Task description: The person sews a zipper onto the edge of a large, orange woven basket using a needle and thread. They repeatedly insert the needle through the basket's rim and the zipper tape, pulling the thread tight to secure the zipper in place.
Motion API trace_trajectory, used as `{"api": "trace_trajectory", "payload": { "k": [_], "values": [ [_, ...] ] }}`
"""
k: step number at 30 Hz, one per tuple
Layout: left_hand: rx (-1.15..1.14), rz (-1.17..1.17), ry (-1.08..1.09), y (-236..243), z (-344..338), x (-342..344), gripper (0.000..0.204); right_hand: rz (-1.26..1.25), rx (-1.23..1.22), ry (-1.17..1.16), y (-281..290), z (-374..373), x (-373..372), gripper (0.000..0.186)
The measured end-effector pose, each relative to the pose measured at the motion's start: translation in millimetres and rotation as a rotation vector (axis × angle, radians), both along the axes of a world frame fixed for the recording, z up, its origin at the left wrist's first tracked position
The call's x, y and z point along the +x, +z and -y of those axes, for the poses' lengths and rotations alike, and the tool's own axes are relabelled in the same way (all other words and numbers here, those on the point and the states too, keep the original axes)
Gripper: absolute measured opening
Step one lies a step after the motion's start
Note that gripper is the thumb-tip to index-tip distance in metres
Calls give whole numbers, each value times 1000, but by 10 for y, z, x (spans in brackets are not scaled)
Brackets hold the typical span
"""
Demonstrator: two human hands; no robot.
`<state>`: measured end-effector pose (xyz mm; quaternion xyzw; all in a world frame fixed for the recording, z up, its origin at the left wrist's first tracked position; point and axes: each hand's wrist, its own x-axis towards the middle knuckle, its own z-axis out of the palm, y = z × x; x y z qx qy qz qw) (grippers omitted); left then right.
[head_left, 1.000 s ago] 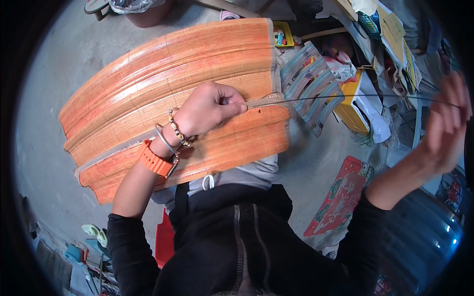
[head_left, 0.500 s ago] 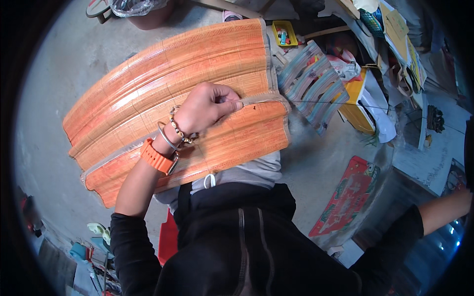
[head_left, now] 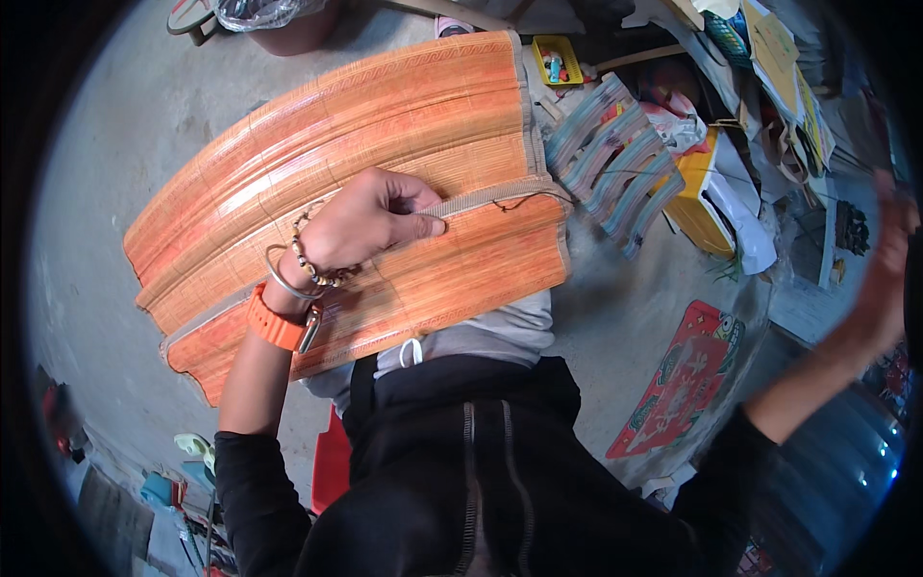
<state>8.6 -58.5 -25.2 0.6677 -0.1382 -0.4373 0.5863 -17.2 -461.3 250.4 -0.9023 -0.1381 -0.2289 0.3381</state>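
A glossy orange woven bamboo mat [head_left: 404, 106] lies across my lap in ridged folds. My left hand [head_left: 370, 219] is closed on it, thumb and fingers pinching the beige cloth edging [head_left: 495, 194] that runs along one fold. From this edging, near the mat's right end, trails a dark thread [head_left: 524, 200], slack and curved on the orange surface. Out at the far right my right hand [head_left: 892, 216] is raised, smeared by motion and partly cut off by the dark rim. Whether its fingers hold anything does not show.
Blue-grey striped fabric [head_left: 615, 163] lies right of the mat, beside a yellow box [head_left: 697, 197] with white sheets. A small yellow basket [head_left: 558, 60] holds little items. A red printed mat [head_left: 678, 380] is on the floor; a red plastic piece [head_left: 332, 462] stands by my left side.
My left hand has slid left and slightly down along the edging. My right hand has come into view at the far right. The thread, taut before, now lies slack on the mat.
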Motion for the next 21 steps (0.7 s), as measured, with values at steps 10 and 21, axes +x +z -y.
{"api": "trace_trajectory", "payload": {
  "k": [10, 21],
  "values": [
    [0, -240, -23, -31, -33, 141, 12, -468, 120, 173, -2192, -1732, -384, 14],
    [-43, -274, -6, -134, -35, 164, 9, -424, 108, 177, -2464, -1877, -382, 16]
  ]
}}
